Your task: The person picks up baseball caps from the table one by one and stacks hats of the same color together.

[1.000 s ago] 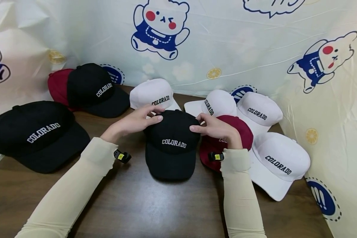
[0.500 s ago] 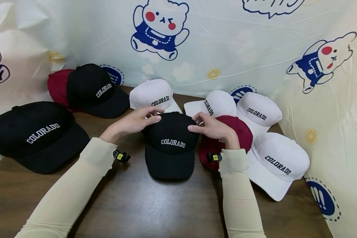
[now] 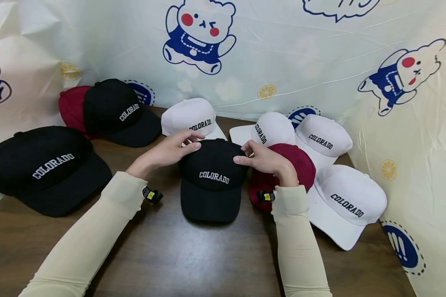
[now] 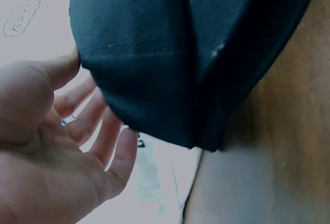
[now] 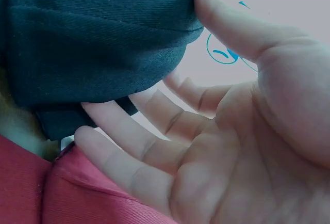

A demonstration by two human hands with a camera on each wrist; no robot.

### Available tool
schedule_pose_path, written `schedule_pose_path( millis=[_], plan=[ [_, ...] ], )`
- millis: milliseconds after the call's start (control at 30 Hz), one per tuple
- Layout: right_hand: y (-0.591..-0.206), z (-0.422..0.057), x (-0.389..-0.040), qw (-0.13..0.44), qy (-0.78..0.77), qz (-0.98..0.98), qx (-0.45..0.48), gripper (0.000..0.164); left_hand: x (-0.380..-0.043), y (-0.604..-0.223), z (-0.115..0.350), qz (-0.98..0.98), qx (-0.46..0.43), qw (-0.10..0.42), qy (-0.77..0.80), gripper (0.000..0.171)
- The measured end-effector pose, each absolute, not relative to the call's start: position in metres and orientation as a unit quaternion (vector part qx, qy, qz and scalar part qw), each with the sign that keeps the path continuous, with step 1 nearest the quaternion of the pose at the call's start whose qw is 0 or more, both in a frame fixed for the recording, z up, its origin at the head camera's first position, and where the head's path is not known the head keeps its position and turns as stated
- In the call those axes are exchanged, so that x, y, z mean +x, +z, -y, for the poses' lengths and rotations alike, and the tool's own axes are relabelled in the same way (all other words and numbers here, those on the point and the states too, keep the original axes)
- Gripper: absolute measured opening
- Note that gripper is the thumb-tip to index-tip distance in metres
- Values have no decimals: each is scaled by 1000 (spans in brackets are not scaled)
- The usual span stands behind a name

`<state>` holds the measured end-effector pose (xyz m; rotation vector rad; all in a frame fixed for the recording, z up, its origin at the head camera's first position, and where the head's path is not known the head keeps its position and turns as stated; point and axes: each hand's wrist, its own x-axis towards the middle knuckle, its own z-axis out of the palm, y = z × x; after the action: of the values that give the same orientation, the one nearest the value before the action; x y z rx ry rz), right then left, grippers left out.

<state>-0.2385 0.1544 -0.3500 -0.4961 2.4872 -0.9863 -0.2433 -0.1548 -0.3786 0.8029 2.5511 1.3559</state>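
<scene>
As both hands (image 3: 165,151) (image 3: 267,160) pinch it, the black cap (image 3: 212,185) is between.

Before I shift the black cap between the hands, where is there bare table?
Widest: the table in front of the middle black cap, between the left sleeve and right sleeve. Another patch lies between the left sleeve and the leftmost black cap. Crowded: right of the middle black cap, where the dark red cap and three white caps bunch together.

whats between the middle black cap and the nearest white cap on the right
A red cap, partly hidden by the right arm, lies between the black cap and white cap in the head view.
</scene>
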Motion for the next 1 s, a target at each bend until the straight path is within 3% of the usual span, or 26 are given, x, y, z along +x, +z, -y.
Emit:
schedule_pose_path(
  millis=[300,1000],
  plan=[
    [-350,-150,-239,188,-352,-897,-188,44,-243,-372,165,-856,263,102,434,48],
    [-347,-150,-237,173,-319,-907,-212,48,-242,-367,163,-857,272,81,430,41]
  ],
)
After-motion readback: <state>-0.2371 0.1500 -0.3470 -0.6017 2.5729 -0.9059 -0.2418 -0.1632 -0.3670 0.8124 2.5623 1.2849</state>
